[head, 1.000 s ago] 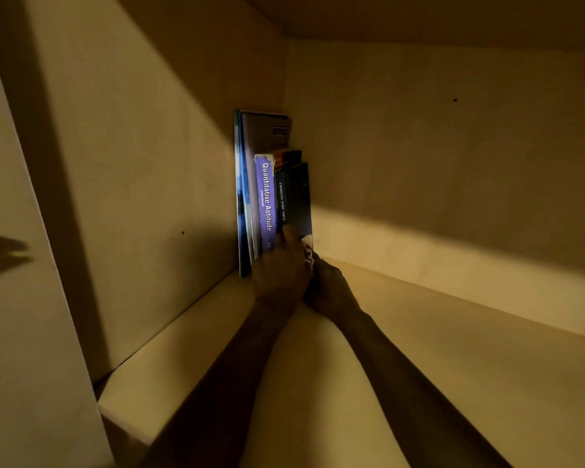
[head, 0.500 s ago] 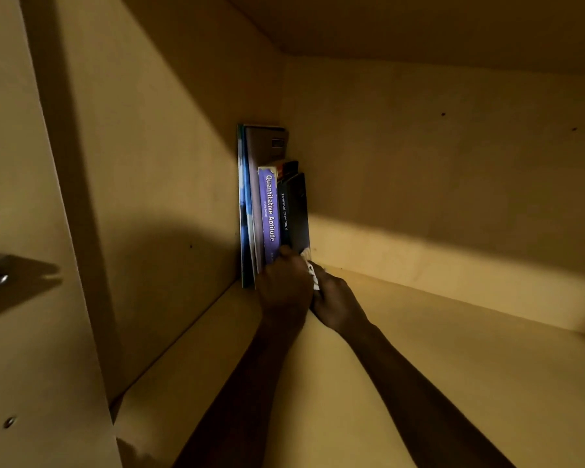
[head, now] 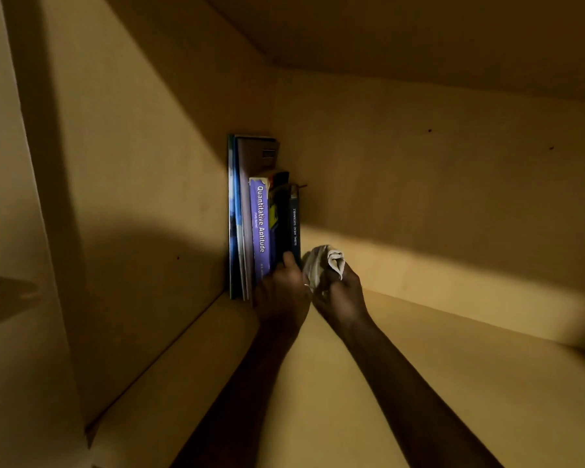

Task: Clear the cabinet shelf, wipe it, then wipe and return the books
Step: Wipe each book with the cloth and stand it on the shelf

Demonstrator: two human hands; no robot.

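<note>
The books [head: 264, 224] stand upright in the shelf's [head: 419, 383] back left corner, against the side wall. Since a second ago my right hand [head: 340, 292] has drawn clear of them, its bunched cloth [head: 325, 265] now exposed just beside the dark end book. I judge the return step nearly complete. My left hand [head: 282, 292] presses the spines' lower ends, thumb raised, arm extended forward.
</note>
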